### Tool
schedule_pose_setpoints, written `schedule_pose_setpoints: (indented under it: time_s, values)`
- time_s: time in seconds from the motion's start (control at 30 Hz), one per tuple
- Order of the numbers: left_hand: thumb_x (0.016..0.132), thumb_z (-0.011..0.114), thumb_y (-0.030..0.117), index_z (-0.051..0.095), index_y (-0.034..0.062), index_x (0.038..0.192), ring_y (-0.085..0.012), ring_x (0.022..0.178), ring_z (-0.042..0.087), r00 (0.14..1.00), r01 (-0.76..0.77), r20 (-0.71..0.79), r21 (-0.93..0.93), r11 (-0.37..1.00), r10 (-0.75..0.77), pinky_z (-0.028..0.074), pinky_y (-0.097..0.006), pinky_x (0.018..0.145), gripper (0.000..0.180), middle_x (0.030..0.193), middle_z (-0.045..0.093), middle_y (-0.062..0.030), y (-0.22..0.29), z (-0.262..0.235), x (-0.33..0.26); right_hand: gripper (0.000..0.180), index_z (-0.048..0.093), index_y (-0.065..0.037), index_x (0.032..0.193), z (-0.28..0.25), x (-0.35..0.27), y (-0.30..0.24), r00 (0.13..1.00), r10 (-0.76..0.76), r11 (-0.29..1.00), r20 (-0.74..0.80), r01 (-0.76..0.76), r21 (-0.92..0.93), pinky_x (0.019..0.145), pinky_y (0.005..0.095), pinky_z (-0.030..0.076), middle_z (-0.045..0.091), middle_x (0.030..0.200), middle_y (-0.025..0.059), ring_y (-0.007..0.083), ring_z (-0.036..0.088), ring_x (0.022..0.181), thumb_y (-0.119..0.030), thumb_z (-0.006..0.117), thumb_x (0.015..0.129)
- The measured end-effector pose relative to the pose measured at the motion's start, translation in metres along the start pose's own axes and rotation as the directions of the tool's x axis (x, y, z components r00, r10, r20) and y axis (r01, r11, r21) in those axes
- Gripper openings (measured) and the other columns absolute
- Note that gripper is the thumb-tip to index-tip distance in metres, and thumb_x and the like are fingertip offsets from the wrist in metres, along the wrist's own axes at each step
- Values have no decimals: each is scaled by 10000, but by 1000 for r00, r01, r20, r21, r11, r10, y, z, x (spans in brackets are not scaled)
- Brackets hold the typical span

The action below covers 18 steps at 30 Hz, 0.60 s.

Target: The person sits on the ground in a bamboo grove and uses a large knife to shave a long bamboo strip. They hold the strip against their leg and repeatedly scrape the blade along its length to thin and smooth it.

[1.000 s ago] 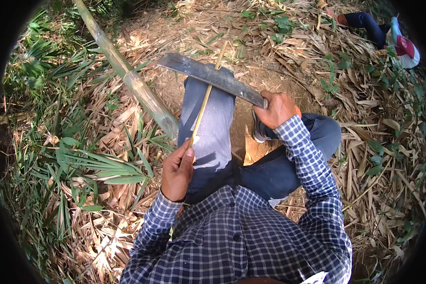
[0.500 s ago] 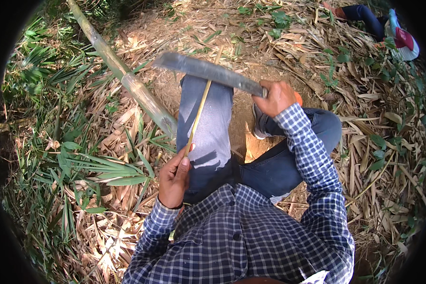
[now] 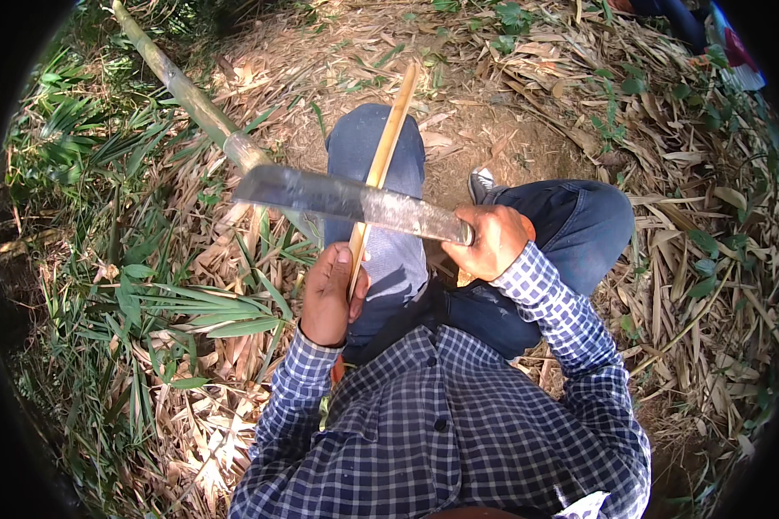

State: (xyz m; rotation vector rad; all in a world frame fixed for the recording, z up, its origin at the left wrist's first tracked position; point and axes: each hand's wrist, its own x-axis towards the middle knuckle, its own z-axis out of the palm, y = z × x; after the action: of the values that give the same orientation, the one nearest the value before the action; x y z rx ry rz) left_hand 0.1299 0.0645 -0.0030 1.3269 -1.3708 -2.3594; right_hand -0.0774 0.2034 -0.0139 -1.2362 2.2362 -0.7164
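Between its thumb and fingers, my left hand (image 3: pixel 330 292) grips the lower part of a thin, pale bamboo strip (image 3: pixel 392 136), which slants up and away over my bent left knee (image 3: pixel 357 143). My right hand (image 3: pixel 491 240) is closed round the handle of a machete (image 3: pixel 337 197). The handle is mostly hidden in the fist; an orange bit shows beside it. The broad grey blade points left and crosses over the strip a short way above my left hand. Whether its edge touches the strip I cannot tell.
A long green bamboo pole (image 3: pixel 187 95) lies on the ground at the left, running away from my knee. Green leaves (image 3: pixel 225 311) and dry bamboo litter (image 3: pixel 692 320) cover the ground. Part of another person (image 3: pixel 727 48) shows at the far right. My right leg (image 3: pixel 571 229) is folded.
The machete has come down along the strip toward my left hand and shifted left. The strip's broader face now shows, and my left hand has moved slightly up and turned.
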Motion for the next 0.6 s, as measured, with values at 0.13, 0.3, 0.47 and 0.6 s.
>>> schedule_pose_setpoints:
  time_s: [0.13,0.3,0.47,0.6]
  values:
    - [1054,415,226,530,39,982,-51,391,318,998,28,-48,-185,982,-38,255,-189,345,232,596,427,10,-1,5,-1,261,651,-47,747,14,-15,9,983,-185,983,5,185,0,529,440,496,635,635,163,354,649,592,-293,734,729]
    - [1063,401,226,525,35,1016,-42,388,274,997,52,68,-296,954,-33,243,-192,348,233,582,401,26,2,4,-6,252,656,-28,763,6,-1,20,996,-85,996,-12,85,-23,554,444,499,627,637,174,371,639,608,-266,725,716]
    - [1065,396,244,518,37,1028,-34,384,252,997,46,70,-292,955,-27,239,-190,349,243,570,377,34,1,2,-10,268,683,-9,820,3,5,20,999,-42,999,8,43,-33,576,459,505,620,631,202,392,635,617,-258,702,723]
    - [1069,387,248,510,19,1035,-35,370,261,998,47,58,-293,955,-31,246,-188,332,262,580,376,39,-3,-2,-18,275,681,-13,809,2,11,27,996,-88,996,-18,87,-34,572,464,502,618,624,203,395,628,604,-274,698,724]
